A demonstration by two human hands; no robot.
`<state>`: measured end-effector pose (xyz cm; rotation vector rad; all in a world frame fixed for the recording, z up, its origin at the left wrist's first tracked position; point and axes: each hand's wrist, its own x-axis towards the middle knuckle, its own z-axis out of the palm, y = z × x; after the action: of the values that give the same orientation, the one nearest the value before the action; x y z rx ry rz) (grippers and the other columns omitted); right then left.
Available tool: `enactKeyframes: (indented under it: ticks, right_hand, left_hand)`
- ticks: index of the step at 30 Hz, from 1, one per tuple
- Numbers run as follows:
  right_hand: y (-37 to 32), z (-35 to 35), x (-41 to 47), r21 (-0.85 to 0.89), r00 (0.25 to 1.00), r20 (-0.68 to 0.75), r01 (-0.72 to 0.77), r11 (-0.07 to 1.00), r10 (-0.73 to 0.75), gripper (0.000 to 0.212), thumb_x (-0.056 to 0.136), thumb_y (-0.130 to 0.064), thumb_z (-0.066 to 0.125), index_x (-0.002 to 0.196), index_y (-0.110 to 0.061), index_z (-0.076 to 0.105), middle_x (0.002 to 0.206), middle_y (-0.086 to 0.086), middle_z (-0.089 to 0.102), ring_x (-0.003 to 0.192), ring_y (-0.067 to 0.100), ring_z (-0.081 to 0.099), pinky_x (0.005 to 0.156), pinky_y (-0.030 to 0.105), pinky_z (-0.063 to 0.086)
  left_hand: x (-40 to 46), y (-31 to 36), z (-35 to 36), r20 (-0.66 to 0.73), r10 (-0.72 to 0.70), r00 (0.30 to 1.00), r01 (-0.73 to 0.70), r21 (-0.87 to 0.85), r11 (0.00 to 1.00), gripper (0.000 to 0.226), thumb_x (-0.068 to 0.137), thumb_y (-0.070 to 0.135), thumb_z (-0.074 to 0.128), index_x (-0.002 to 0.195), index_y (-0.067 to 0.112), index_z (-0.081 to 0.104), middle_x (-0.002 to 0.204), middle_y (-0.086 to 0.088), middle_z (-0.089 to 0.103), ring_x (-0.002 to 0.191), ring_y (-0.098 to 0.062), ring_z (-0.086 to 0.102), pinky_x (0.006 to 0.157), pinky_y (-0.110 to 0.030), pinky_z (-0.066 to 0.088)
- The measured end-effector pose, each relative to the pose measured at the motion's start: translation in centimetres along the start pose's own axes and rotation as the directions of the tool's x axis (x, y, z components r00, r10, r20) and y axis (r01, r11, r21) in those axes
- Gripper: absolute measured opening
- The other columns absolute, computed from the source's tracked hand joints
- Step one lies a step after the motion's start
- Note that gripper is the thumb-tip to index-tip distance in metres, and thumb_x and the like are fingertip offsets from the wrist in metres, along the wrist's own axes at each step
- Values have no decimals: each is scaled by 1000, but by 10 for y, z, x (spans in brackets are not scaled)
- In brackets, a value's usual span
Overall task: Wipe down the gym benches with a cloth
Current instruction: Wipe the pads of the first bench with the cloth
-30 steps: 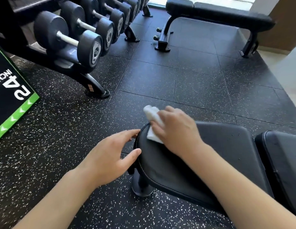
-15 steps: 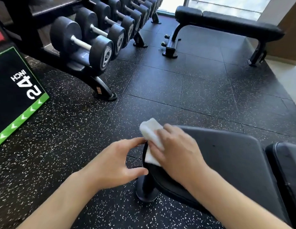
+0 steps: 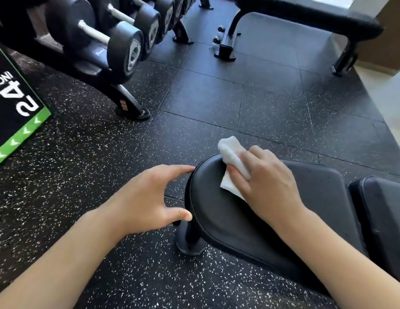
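While I scan from the bench seat (image 3: 219, 210) outward: plyo box (image 3: 13, 112) far left, dumbbell rack (image 3: 118, 50) holding dumbbells beyond it. My left hand (image 3: 145, 201) is spread open, fingertip and thumb touching the seat's rounded end. My right hand (image 3: 268, 181) pinches the white cloth (image 3: 231, 157) against the seat top. Second bench (image 3: 306, 21) far behind.
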<state>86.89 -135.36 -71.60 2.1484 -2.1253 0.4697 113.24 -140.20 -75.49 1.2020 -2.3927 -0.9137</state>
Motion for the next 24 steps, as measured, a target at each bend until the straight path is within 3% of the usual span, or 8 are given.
enactKeyframes:
  ticks: [6,8,12,14,17,21,24]
  right_hand:
    - [-29,1,-38,156,946,38,314,937,-323,28,99,-40,60,90,-14,62,84,1,52,73,23,46,63,36,39]
    - [-5,-3,-29,113,962,32,266,957,-271,30,99,-41,61,91,-13,66,85,2,54,77,27,53,66,37,40]
    - [60,-9,9,-9,992,-1,-125,992,125,31,102,-42,59,96,-13,68,91,5,59,93,32,61,78,34,39]
    - [68,-7,16,-18,978,-10,-209,978,209,34,103,-43,55,96,-12,68,94,6,60,97,31,61,81,37,43]
    - [38,-2,11,-14,990,-23,-137,991,136,32,102,-42,55,95,-13,66,95,5,61,94,29,60,77,39,47]
    - [15,2,-2,34,996,-3,84,996,-84,25,94,-37,65,88,-12,65,87,5,60,82,27,60,69,35,44]
    - [59,-9,8,31,997,23,-68,997,67,32,101,-43,58,97,-13,67,96,5,61,94,30,60,79,40,48]
  left_hand:
    - [2,7,-5,-4,47,999,-47,-26,999,78,79,41,78,150,45,47,142,32,55,135,9,49,117,-31,43]
    - [5,14,0,-39,57,998,-57,-12,998,71,84,33,69,151,39,48,145,26,54,139,7,46,120,-31,39]
    - [14,36,19,-105,76,992,-76,1,997,53,99,21,63,150,29,55,158,18,45,149,2,34,125,-17,21]
    - [18,47,32,-107,117,987,-111,64,992,50,101,27,62,150,25,55,162,11,40,151,-6,32,124,-14,17]
    - [22,59,46,-124,143,982,-130,108,986,54,100,37,52,151,19,54,163,1,40,151,-18,34,126,-29,24]
    - [28,71,56,-182,153,971,-126,149,981,54,94,29,48,144,7,57,156,-10,47,147,-31,40,126,-44,31]
    - [26,80,62,-241,84,967,-59,110,992,56,92,30,44,142,12,60,159,-6,47,151,-29,37,126,-45,32]
